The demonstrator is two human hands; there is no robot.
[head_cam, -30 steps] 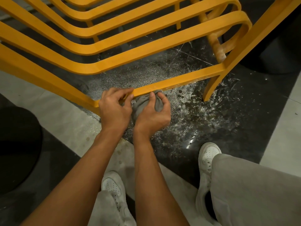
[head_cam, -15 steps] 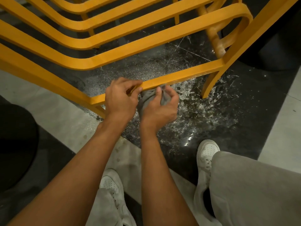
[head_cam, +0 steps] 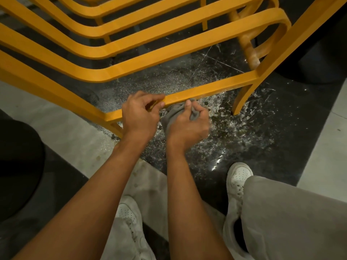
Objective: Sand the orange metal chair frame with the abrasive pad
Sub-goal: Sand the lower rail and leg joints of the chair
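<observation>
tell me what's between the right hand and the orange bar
In the head view, the grey abrasive pad lies there, bunched in the right hand and pressed against the near edge of the orange bar.

On my feed the chair frame (head_cam: 216, 88) reads as painted metal. The orange coat is matt and finely grainy, with paler, scuffed-looking patches on the curved leg at the back. The abrasive pad (head_cam: 171, 114) looks soft and cloth-like: grey, crumpled, zero shine. The dark floor slab (head_cam: 262, 147) is glossy polished stone, white-veined and covered in pale specks. The pale floor tiles (head_cam: 56, 124) look matt. The trousers (head_cam: 291, 222) are soft grey cloth, and the shoes (head_cam: 239, 175) are smooth white with perforated toes.
</observation>
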